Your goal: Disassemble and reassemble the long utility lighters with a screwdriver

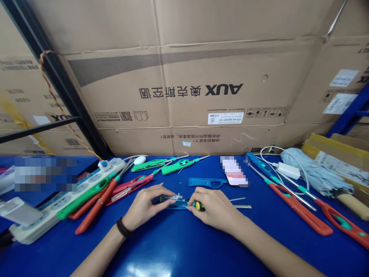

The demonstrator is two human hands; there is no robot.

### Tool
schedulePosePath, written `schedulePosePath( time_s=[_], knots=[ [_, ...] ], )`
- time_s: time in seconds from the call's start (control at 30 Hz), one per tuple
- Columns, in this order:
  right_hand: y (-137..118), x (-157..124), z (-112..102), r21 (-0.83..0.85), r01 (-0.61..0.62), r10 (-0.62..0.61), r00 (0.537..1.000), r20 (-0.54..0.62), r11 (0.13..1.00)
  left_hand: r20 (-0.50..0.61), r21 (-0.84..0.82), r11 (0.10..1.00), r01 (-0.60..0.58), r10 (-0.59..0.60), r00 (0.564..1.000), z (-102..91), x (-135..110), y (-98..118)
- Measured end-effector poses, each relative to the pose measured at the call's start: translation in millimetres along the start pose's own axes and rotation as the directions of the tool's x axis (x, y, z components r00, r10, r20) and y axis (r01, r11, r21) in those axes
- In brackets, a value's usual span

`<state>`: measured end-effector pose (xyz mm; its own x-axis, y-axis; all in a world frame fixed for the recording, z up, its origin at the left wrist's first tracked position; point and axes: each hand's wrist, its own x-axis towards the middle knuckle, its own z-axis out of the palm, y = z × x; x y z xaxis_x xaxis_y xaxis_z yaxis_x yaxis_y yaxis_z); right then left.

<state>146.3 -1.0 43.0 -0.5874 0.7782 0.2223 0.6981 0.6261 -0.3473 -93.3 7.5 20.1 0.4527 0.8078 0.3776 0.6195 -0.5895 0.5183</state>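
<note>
Cardboard cartons (pixel 184 77) printed with the AUX air-conditioner brand are stacked behind a blue desk (pixel 178 254), and a black metal rack (pixel 49 65) is seen at left. A long white power strip (pixel 60 207) is laid across the left of the desk, while a folded pale blue umbrella (pixel 314 173) is placed at right, with a white charger (pixel 285 170) just beside it. Utility lighters are spread around the work area: green lighters (pixel 175 167) toward the back, red lighters (pixel 129 185) at left, and orange lighters (pixel 300 209) at right. A blue lighter casing half (pixel 207 182) is left just ahead of the hands. A slim blue lighter body (pixel 178 203) is grasped at the center of the desk by the left hand (pixel 147 206), a black wristband (pixel 123 227) being worn at its wrist. A screwdriver (pixel 198 206) with a yellow-and-black handle is clenched in the right hand (pixel 215 209), its tip hidden. Thin metal rods (pixel 240 204) are laid just beside that hand.
</note>
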Motion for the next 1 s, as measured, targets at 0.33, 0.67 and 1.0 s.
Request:
schedulePosePath(
  time_s=[0.33, 0.67, 1.0],
  knots=[
    [-6.7, 21.9, 7.0, -0.069, -0.081, 0.089, 0.988, 0.124, 0.994, 0.046, 0.0, 0.998, -0.055, 0.055, 0.997, -3.3, -2.8, 3.1],
    [-1.8, 22.5, 10.3, 0.04, -0.112, 0.106, 0.987, 0.122, 0.993, 0.077, 0.008, 0.996, -0.092, 0.091, 0.993, -1.1, -3.6, 4.7],
    [-1.3, 21.8, 16.2, 0.083, -0.128, 0.119, 0.988, 0.102, 0.988, 0.122, 0.04, 0.995, -0.091, 0.086, 0.989, 1.0, -2.6, 8.7]
  ],
)
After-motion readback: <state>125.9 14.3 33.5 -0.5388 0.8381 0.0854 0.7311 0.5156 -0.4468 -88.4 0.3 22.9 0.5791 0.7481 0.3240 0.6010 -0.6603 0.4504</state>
